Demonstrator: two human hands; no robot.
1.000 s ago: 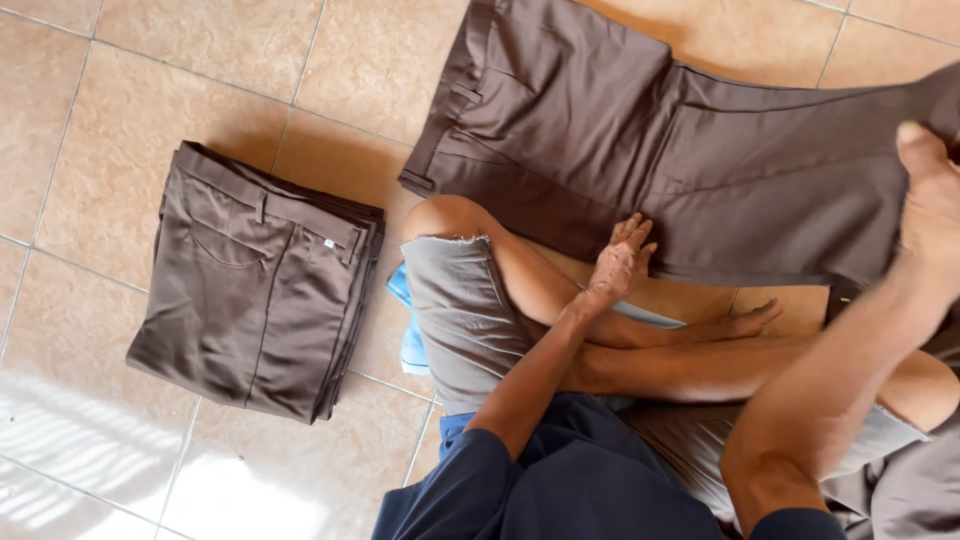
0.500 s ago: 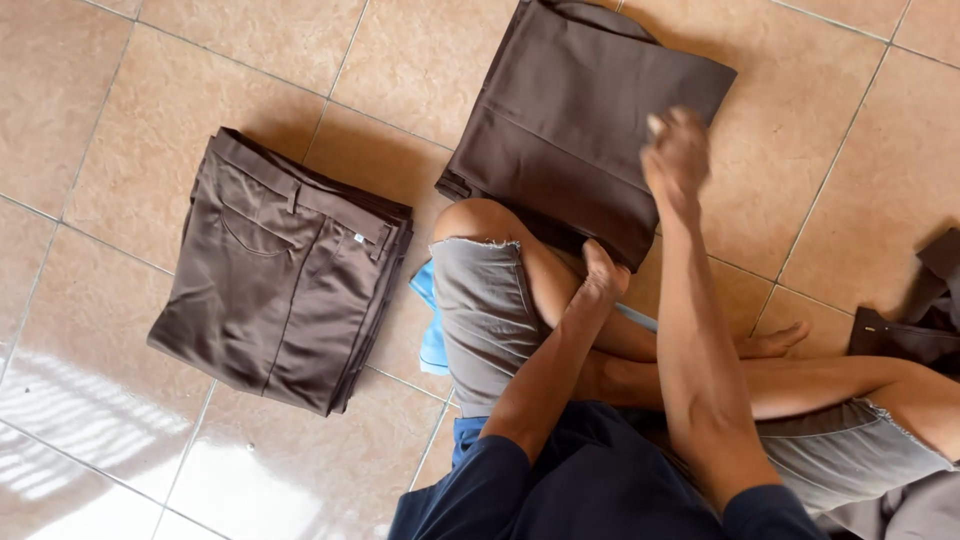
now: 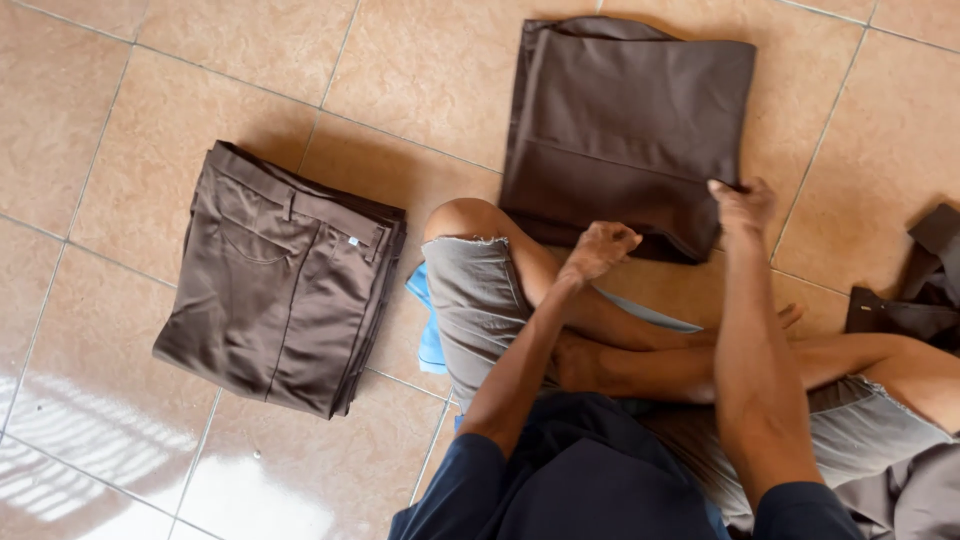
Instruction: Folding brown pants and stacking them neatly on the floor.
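At the far left we had bare tiled floor [image 3: 90, 120], with open room along its left edge and a patch of glare toward the lower left corner. Next came one stack of folded brown trousers [image 3: 280, 280], pockets and waistband facing up, lying well apart from everything else. Just beside our bent knee, a scrap of blue cloth [image 3: 428, 330] peeked out from under our grey shorts [image 3: 475, 300].

Ahead of us lay one more pair of brown trousers [image 3: 625, 130], folded into a neat rectangle, dark and smooth, its far edge near the top edge of the floor in view. Our left hand [image 3: 598, 248] was loosely curled at its near edge; we could not tell whether it pinched the cloth. Our right hand [image 3: 740, 205] pressed down on the near right corner, fingers gripping the fabric.

At the right edge one dark brown garment [image 3: 920, 290] lay crumpled, with clear tile between it and the folded pair.
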